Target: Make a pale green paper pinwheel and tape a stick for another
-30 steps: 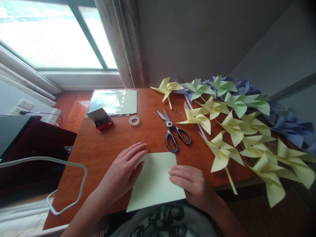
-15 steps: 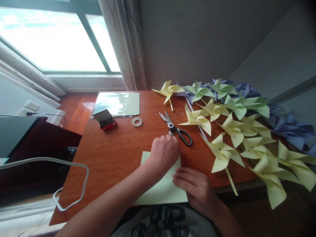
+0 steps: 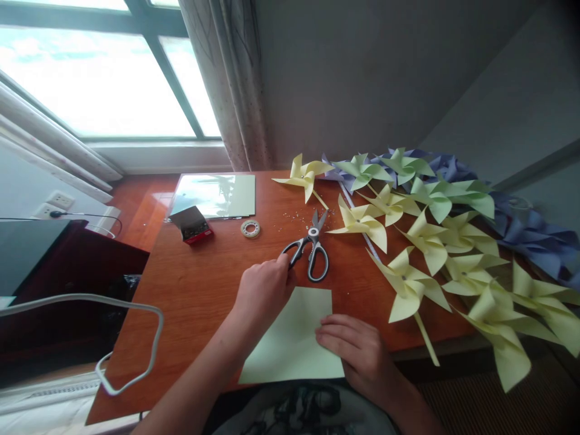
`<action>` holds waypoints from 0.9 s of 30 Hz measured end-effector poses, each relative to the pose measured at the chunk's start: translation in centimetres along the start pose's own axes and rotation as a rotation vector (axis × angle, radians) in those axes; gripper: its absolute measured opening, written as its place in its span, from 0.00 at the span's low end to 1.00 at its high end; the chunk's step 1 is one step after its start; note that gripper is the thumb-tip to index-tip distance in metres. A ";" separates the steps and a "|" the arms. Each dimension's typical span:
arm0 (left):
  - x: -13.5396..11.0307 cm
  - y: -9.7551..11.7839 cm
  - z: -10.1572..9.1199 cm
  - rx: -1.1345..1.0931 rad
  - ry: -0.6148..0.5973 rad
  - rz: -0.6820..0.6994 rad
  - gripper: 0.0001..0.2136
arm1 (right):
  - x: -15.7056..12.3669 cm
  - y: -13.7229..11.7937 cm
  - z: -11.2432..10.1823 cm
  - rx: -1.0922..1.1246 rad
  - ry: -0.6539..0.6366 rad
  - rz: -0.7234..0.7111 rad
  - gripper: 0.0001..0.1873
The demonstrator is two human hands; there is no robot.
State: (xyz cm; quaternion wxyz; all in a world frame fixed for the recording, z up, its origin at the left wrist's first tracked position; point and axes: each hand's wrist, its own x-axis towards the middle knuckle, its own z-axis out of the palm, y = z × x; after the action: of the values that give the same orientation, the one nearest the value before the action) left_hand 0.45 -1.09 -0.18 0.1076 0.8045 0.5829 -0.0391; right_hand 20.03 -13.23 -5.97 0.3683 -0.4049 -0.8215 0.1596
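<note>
Scissors [image 3: 313,232], just beyond the pale green sheet [image 3: 292,341] — swung round now by one handle loop, caught in the closed left hand [image 3: 266,289], blades spread. Looks like a turn from sheet to scissors — with right hand [image 3: 353,343] flat, fingers outstretched, on the sheet's edge.

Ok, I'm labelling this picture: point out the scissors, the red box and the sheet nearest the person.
Scissors [image 3: 313,232]: head view, on the pivot.
Red box [image 3: 200,237]: head view, front wall.
Sheet [image 3: 296,338]: head view, bare middle.
</note>
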 end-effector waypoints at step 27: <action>-10.7 -18.0 2.6 -0.165 0.279 -0.114 0.11 | 0.7 3.0 -0.8 -0.093 0.113 0.084 0.30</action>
State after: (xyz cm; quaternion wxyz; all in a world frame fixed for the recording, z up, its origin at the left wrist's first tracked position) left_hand -19.86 -6.26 -2.96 0.0889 0.7563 0.6379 0.1147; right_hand 22.00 -10.84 -6.81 0.3881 -0.4639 -0.7882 0.1133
